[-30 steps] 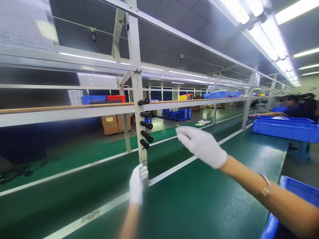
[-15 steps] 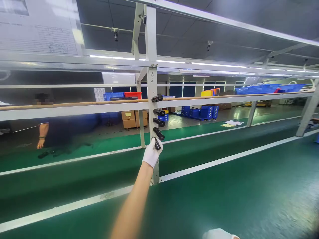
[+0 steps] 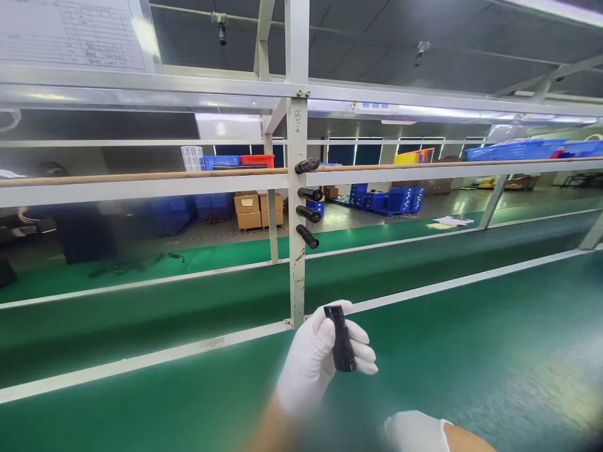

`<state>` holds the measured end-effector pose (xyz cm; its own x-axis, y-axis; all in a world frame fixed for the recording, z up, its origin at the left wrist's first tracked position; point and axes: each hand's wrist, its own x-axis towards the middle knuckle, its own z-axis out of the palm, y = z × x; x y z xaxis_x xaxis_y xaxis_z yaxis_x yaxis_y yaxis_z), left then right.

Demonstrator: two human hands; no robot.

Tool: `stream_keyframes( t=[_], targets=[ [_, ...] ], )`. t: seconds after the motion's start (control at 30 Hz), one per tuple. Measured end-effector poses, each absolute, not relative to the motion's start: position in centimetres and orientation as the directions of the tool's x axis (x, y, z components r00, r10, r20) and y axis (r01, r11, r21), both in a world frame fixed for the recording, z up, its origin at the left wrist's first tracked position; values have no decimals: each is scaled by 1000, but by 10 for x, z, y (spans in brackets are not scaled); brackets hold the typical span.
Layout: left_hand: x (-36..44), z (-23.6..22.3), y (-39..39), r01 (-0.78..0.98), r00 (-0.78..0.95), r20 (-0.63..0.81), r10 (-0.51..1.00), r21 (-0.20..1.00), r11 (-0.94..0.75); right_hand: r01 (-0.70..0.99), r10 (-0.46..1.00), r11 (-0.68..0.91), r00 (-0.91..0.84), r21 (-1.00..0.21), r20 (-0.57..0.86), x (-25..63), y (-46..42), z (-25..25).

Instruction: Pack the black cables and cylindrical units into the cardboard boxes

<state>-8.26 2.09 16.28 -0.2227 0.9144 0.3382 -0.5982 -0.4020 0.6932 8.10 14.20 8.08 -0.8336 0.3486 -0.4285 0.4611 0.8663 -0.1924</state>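
My left hand (image 3: 306, 367), in a white glove, is raised over the green work surface with its palm turned up. Thumb and fingers hold a small black flashlight (image 3: 341, 342), upright with a slight tilt, its wider end down. Above and behind it, several similar black flashlights (image 3: 308, 215) stick out in a column from a white metal post (image 3: 298, 276). My right hand (image 3: 417, 432), gloved too, is low at the bottom edge; its fingers are blurred and partly out of sight, and I cannot see whether it holds anything.
The green surface (image 3: 447, 351) is crossed by a white rail (image 3: 155, 358). Beyond the frame lie papers (image 3: 452, 221), cardboard boxes (image 3: 248, 210) and blue bins (image 3: 400, 199). A co-worker's blurred arm (image 3: 28, 216) shows at far left. A printed sheet (image 3: 94, 34) hangs above.
My left hand has come away from the post with the lowest flashlight and moved down, right and closer to me. The view has tilted lower. The co-worker has shifted left.
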Motion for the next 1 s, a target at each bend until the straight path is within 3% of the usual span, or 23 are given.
stream_keyframes(
  t=[0.33, 0.43, 0.5, 0.57, 0.67, 0.8, 1.0],
  targets=[
    [-80, 162, 12, -634, -211, 340, 916, 666, -393, 485, 348, 832, -835, -270, -427, 82, 142, 82],
    [-77, 158, 11, -684, -208, 387, 898, 599, -417, 418, 329, 861, -892, -290, -310, 77, 144, 92],
    [-74, 152, 13, -688, -255, 412, 875, 558, -463, 392, 376, 830, -919, -396, -122, 73, 143, 107],
    [-69, 144, 16, -677, -315, 394, 863, 544, -496, 356, 475, 723, -878, -592, 53, 71, 138, 126],
    [-54, 133, 23, -677, -347, 309, 885, 571, -465, 255, 573, 596, -800, -761, 180, 71, 122, 148],
    [-36, 129, 26, -644, -371, 258, 892, 621, -447, 329, 675, 617, -688, -715, 266, 71, 95, 162],
    [-46, 133, 27, -450, -407, 331, 851, 738, -503, 363, 648, 735, -625, -573, 435, 87, 92, 179]
  ],
)
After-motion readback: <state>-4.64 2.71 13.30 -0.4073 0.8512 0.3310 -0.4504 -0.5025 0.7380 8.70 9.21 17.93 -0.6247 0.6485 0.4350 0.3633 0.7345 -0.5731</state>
